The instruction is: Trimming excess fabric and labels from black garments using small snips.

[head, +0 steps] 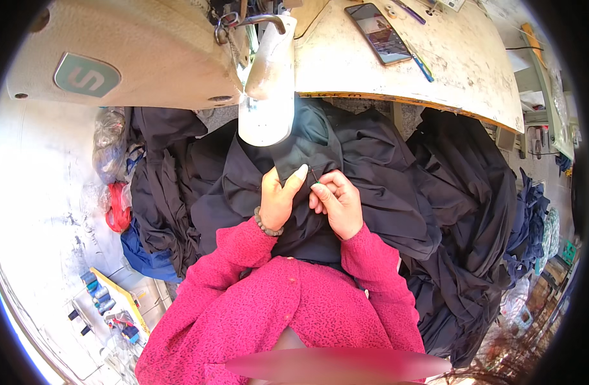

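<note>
Black fabric (381, 178) is spread across my lap and gathered in folds before me. My left hand (277, 199), with a beaded bracelet at the wrist, grips a piece of this cloth, the thumb lying on top. Just to its right, my right hand (340, 202) pinches a thin, dark, pointed tool (315, 175) with a green end between thumb and fingers. The tool's tip is close to the cloth by my left thumb; whether it pierces the cloth I cannot tell. My right hand's lower fingers are curled in.
A sewing machine (154, 43) overhangs the upper left, its white rounded part (268, 122) just above the cloth. The worktable (458, 67) carries a smartphone (378, 33) and a blue slender tool (422, 66). More dark cloth (467, 192) hangs at right. Thread spools (99, 293) stand lower left.
</note>
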`<action>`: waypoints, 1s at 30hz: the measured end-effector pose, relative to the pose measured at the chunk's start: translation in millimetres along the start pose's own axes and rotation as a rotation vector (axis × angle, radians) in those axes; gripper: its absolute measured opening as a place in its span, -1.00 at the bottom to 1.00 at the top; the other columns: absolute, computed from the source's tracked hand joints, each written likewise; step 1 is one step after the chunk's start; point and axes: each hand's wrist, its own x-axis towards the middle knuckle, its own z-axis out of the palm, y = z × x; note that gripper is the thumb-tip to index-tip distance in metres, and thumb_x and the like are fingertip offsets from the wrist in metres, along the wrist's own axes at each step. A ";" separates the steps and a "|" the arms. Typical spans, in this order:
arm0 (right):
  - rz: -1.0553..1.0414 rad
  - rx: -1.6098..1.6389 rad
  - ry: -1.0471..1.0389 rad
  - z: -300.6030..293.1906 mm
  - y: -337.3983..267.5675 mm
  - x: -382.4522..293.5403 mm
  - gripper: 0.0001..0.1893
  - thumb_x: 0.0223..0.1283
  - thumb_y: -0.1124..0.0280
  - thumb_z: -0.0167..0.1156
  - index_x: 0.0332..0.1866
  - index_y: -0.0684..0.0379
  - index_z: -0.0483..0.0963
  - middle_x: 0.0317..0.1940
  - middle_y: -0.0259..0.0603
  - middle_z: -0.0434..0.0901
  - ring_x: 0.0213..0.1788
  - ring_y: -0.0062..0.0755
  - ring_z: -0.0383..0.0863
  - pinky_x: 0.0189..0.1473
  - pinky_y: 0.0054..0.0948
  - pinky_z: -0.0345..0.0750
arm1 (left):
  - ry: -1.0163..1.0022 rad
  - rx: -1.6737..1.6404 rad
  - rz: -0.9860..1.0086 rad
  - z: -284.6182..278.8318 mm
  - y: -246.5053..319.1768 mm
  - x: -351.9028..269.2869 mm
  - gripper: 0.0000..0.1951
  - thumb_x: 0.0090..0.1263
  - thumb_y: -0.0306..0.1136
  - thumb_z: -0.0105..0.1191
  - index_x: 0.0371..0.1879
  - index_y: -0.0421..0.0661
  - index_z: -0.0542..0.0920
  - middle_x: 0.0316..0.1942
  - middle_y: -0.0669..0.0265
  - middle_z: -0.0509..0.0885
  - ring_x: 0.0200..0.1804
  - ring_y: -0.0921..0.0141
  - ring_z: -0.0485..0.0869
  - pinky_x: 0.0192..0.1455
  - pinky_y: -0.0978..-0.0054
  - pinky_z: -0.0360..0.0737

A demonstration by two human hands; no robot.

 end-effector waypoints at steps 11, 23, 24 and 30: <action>-0.002 0.107 -0.092 -16.1 29.7 11.8 -0.84 0.41 0.39 0.00 -0.22 0.28 0.36 -0.48 -0.20 0.58 -0.56 -0.65 0.45 -0.54 -0.68 0.34 | -0.166 -0.148 -0.252 -0.7 8.3 8.2 -0.81 0.45 -0.37 -0.04 -0.35 -0.24 0.53 -0.53 0.30 0.59 -0.58 0.48 0.54 -0.45 0.54 0.47; 0.254 -0.064 -0.081 -29.1 -35.4 -4.1 -0.87 0.36 0.36 0.11 -0.23 0.19 0.39 -0.76 -0.40 0.39 -0.77 -0.72 0.27 -0.69 -0.67 0.16 | -0.029 -0.035 -0.150 9.5 -16.4 12.4 -0.89 0.40 -0.42 0.09 -0.28 -0.19 0.60 -0.34 0.52 0.60 -0.29 0.68 0.46 -0.21 0.68 0.42; 0.214 -0.156 -0.055 -28.9 -38.7 -8.5 -0.87 0.36 0.37 0.11 -0.23 0.19 0.39 -0.76 -0.39 0.39 -0.78 -0.72 0.26 -0.71 -0.66 0.13 | -0.023 -0.033 -0.133 13.8 -19.6 11.1 -0.90 0.40 -0.42 0.09 -0.28 -0.20 0.59 -0.35 0.53 0.59 -0.30 0.68 0.45 -0.22 0.68 0.42; 0.310 -0.117 -0.082 -38.8 -54.6 -12.6 -0.84 0.37 0.31 0.09 -0.25 0.18 0.40 -0.76 -0.40 0.40 -0.77 -0.74 0.25 -0.70 -0.68 0.16 | -0.003 -0.030 -0.116 26.9 -26.6 9.5 -0.91 0.39 -0.45 0.10 -0.29 -0.22 0.58 -0.36 0.52 0.59 -0.31 0.68 0.45 -0.26 0.68 0.42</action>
